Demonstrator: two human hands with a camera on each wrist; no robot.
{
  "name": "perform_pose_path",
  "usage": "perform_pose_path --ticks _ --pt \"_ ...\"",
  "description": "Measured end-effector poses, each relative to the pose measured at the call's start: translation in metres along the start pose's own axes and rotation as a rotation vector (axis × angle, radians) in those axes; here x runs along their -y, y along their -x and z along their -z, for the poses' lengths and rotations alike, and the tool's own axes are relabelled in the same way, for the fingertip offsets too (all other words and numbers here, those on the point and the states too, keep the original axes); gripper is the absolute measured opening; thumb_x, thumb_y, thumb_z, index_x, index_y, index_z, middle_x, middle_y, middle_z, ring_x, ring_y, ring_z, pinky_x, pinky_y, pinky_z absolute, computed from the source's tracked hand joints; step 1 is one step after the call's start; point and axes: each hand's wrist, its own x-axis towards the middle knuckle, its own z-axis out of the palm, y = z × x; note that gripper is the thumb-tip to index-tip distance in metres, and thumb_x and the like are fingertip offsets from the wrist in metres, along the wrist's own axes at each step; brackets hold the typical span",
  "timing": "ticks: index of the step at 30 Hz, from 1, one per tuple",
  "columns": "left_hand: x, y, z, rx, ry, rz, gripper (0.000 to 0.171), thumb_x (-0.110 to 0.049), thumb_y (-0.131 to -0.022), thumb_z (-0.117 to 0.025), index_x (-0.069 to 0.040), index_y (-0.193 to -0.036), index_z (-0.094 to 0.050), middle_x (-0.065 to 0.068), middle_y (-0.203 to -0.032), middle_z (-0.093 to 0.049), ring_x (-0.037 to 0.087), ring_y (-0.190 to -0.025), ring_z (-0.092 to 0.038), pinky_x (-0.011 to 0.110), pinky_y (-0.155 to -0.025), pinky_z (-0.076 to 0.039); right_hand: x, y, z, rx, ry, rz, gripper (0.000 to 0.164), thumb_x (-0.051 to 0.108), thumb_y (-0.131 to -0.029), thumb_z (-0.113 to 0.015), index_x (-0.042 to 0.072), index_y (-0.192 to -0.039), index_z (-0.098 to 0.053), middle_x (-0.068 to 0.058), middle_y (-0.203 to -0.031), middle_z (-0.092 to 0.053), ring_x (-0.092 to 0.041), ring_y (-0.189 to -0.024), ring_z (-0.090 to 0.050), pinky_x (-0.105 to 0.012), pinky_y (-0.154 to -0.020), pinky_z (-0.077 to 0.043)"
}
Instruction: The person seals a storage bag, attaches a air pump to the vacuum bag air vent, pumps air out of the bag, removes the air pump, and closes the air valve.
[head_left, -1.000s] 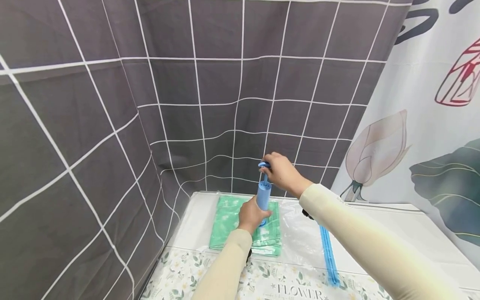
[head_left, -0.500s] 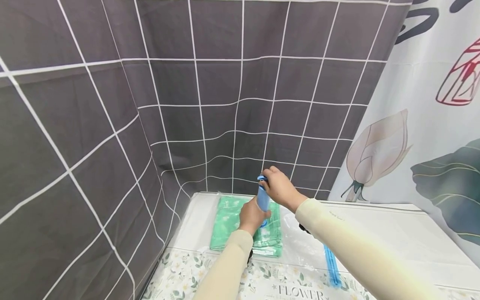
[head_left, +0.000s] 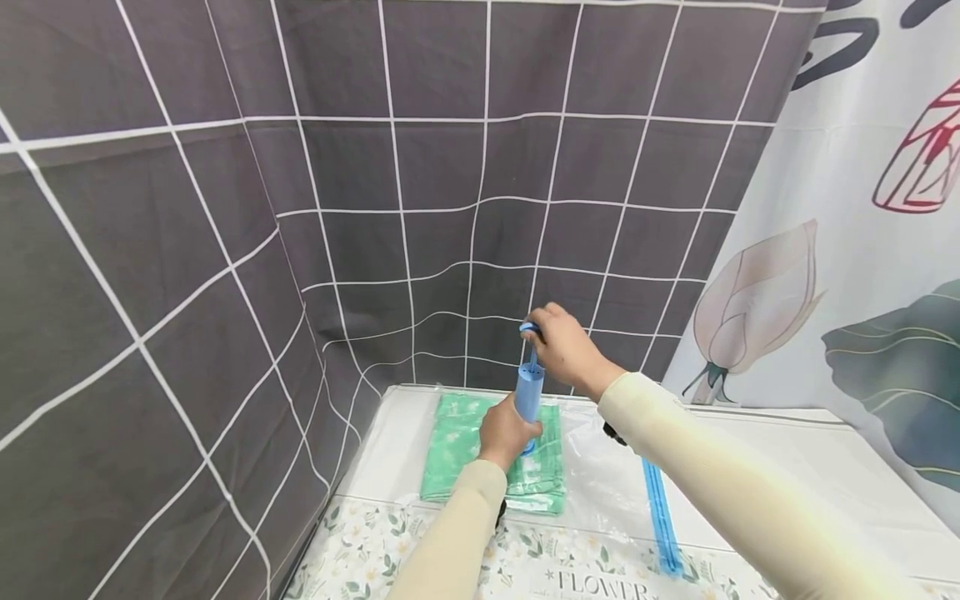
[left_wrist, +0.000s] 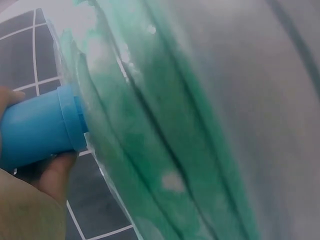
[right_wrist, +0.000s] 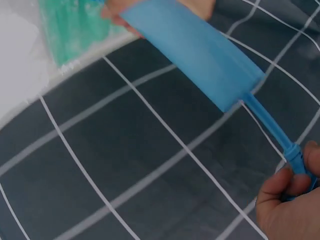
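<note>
A blue hand pump point(head_left: 529, 390) stands almost upright on a clear plastic storage bag point(head_left: 600, 467) with folded green cloth point(head_left: 459, 442) inside. My left hand point(head_left: 504, 430) grips the lower part of the pump's barrel; in the left wrist view the barrel's end point(left_wrist: 70, 117) meets the bag over the green cloth point(left_wrist: 150, 130). My right hand point(head_left: 564, 346) holds the pump's handle above the barrel. The right wrist view shows the plunger rod point(right_wrist: 267, 120) drawn out of the barrel point(right_wrist: 195, 50), with the right fingers point(right_wrist: 275, 187) curled around the handle.
The bag's blue zip strip point(head_left: 662, 521) lies to the right, partly under the right forearm. A floral mat with lettering point(head_left: 600, 583) covers the front of the white table point(head_left: 787, 467). Dark checked curtain point(head_left: 420, 233) hangs close behind and at the left.
My right hand went down with the handle toward the barrel, then rose again, so the plunger rod shows once more. The left hand and the pump's barrel stayed nearly still.
</note>
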Motion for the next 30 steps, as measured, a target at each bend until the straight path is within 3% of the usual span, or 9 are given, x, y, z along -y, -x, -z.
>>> perform_pose_path --ticks 9,15,23,30 --pt "0.000 0.002 -0.002 -0.021 0.023 0.023 0.058 -0.022 -0.081 -0.094 -0.009 -0.134 -0.077 0.013 -0.111 -0.087 0.034 -0.095 -0.084 0.053 -0.084 -0.069 0.019 -0.029 0.054 -0.097 0.015 -0.022 0.030 0.015 -0.118 -0.061 -0.008 -0.135 -0.070 -0.023 -0.117 -0.066 -0.037 -0.105 -0.064 -0.055 -0.098 -0.059" --pt "-0.001 0.001 -0.001 -0.025 0.016 0.016 0.056 -0.020 -0.077 -0.095 -0.010 -0.130 -0.077 0.011 -0.107 -0.087 0.032 -0.091 -0.082 0.050 -0.079 -0.068 0.025 -0.034 0.068 -0.115 0.038 -0.053 0.032 0.016 -0.118 -0.060 -0.009 -0.137 -0.069 -0.022 -0.115 -0.063 -0.038 -0.103 -0.062 -0.053 -0.098 -0.060" --pt "0.002 -0.001 -0.001 -0.029 0.027 0.011 0.057 -0.021 -0.079 -0.093 -0.010 -0.132 -0.077 0.011 -0.110 -0.087 0.031 -0.093 -0.083 0.051 -0.082 -0.068 0.024 -0.032 0.058 -0.112 0.057 -0.009 0.030 0.012 -0.116 -0.063 -0.010 -0.135 -0.069 -0.024 -0.114 -0.065 -0.038 -0.103 -0.064 -0.054 -0.097 -0.061" --pt "0.001 -0.001 -0.002 -0.015 0.016 0.002 0.058 -0.021 -0.080 -0.093 -0.009 -0.134 -0.077 0.012 -0.109 -0.087 0.032 -0.093 -0.083 0.051 -0.081 -0.068 0.007 -0.014 0.022 -0.031 0.103 0.049 0.024 0.011 -0.113 -0.069 -0.007 -0.127 -0.073 -0.020 -0.112 -0.070 -0.032 -0.099 -0.066 -0.050 -0.091 -0.064"
